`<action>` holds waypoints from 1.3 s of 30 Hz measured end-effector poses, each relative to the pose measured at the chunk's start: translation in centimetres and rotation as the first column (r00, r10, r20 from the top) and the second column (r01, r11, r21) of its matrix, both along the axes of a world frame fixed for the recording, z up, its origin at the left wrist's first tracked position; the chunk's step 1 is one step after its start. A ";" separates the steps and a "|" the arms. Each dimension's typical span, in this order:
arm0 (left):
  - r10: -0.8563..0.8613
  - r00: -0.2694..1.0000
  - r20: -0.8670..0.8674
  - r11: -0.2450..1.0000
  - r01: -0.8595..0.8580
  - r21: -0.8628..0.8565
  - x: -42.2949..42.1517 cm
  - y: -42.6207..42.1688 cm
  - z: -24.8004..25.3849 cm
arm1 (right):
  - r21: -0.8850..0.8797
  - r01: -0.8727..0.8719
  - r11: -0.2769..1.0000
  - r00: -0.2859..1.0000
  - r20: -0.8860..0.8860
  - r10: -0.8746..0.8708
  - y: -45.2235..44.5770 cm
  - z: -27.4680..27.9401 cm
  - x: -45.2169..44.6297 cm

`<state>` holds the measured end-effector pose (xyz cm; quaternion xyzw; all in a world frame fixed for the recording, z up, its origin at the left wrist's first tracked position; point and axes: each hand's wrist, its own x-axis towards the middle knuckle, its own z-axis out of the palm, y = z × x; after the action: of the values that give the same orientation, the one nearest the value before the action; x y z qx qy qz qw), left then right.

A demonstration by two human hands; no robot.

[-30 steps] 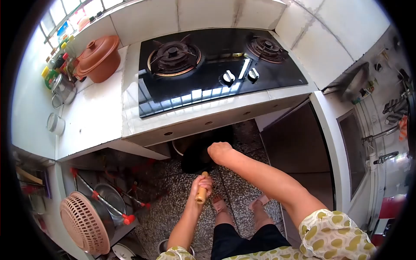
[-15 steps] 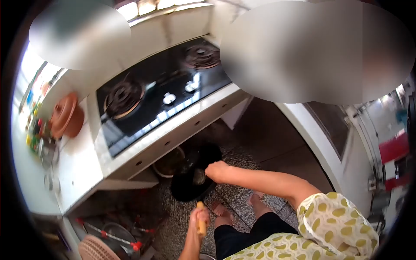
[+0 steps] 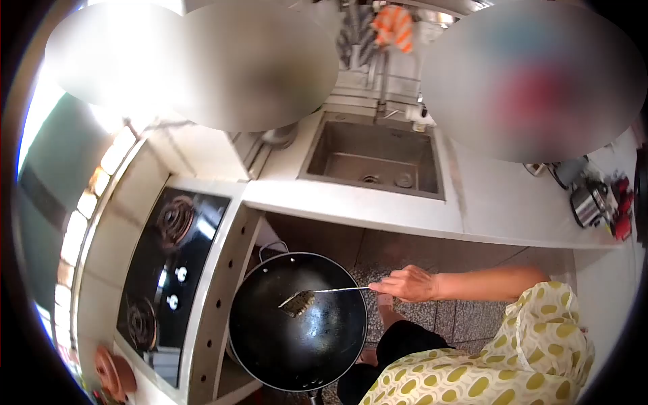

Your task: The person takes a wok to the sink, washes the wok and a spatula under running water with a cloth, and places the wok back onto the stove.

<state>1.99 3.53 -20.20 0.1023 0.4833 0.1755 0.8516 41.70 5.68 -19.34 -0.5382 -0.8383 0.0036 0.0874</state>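
Note:
My right hand [image 3: 409,283] is closed round the end of a slotted metal spatula [image 3: 337,290]. The spatula's perforated head [image 3: 298,304] is over the inside of a large black wok [image 3: 304,351]. The wok has a loop handle [image 3: 273,250] at its far side, and its long handle runs down to the bottom edge of the view. My left hand is out of view.
A steel sink [image 3: 371,158] is set in the white counter [image 3: 493,209] ahead. The black gas stove [image 3: 172,270] lies at the left, with a clay pot [image 3: 115,372] below it. A steel kettle [image 3: 588,202] stands at the right.
The view has swung right from the stove to the sink. The wok now shows from above with the spatula over it. My left hand, earlier round a wooden handle, has left the view.

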 end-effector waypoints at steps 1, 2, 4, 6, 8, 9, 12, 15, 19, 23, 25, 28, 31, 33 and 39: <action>-0.038 0.999 0.015 0.999 0.037 0.024 1.0 0.9 0.5 | 0.016 0.054 0.998 0.998 -0.043 -0.053 -0.7 0.2 1.2; -0.072 0.997 0.031 0.996 0.071 0.047 2.1 1.9 1.1 | 0.028 0.083 0.996 0.995 -0.051 -0.082 -1.2 0.7 2.4; -0.137 0.988 0.065 0.988 0.131 0.087 4.5 3.7 1.7 | 0.146 0.165 0.975 0.978 -0.155 -0.142 -2.0 2.2 4.7; -0.196 0.975 0.105 0.976 0.183 0.121 7.0 5.6 2.2 | 0.167 0.248 0.954 0.958 -0.188 -0.216 -2.7 2.6 7.0; -0.257 0.957 0.137 0.960 0.235 0.154 10.0 7.2 2.8 | 0.180 0.329 0.927 0.931 -0.223 -0.287 -3.6 2.9 9.6; -0.283 0.947 0.151 0.951 0.257 0.175 11.7 8.2 3.3 | 0.231 0.353 0.907 0.922 -0.248 -0.296 -3.9 3.0 11.0; -0.356 0.911 0.209 0.924 0.309 0.224 16.6 10.5 3.6 | 0.247 0.467 0.849 0.855 -0.372 -0.362 -5.2 3.3 15.1; -0.412 0.872 0.264 0.899 0.343 0.273 21.7 12.6 4.1 | 0.063 0.633 0.771 0.643 -0.597 -0.479 -7.3 2.9 19.3; -0.443 0.841 0.312 0.884 0.352 0.308 26.6 14.6 4.2 | -0.294 0.754 0.587 0.180 -0.767 -0.616 -9.8 0.5 25.0; -0.355 0.922 0.154 0.922 0.319 0.219 30.7 15.6 3.9 | -0.302 0.869 0.393 0.089 -0.685 -0.723 -12.1 -2.9 30.6; -0.398 0.876 0.274 0.888 0.292 0.356 34.2 15.3 6.9 | -0.310 0.871 0.381 0.069 -0.690 -0.720 -12.7 -4.3 32.4; -0.325 0.945 0.039 0.897 0.295 0.330 35.7 15.2 8.0 | -0.310 0.894 0.324 0.057 -0.638 -0.768 -13.4 -5.7 34.2; -0.344 0.939 -0.027 0.884 0.333 0.327 37.3 15.8 9.3 | -0.243 0.911 0.333 0.097 -0.659 -0.746 -14.0 -7.6 35.3; -0.278 0.950 -0.143 0.929 0.304 0.212 39.2 16.1 11.3 | -0.274 0.908 0.318 0.077 -0.635 -0.768 -14.3 -7.5 35.6; -0.286 0.958 0.025 0.909 0.263 0.323 39.3 19.5 8.8 | -0.290 0.925 0.245 0.047 -0.554 -0.831 -15.0 -8.4 36.9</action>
<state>41.33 22.99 -11.37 0.2977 0.3988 0.1328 0.8571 78.62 -9.36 -27.69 -0.8913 -0.2470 0.0626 0.3750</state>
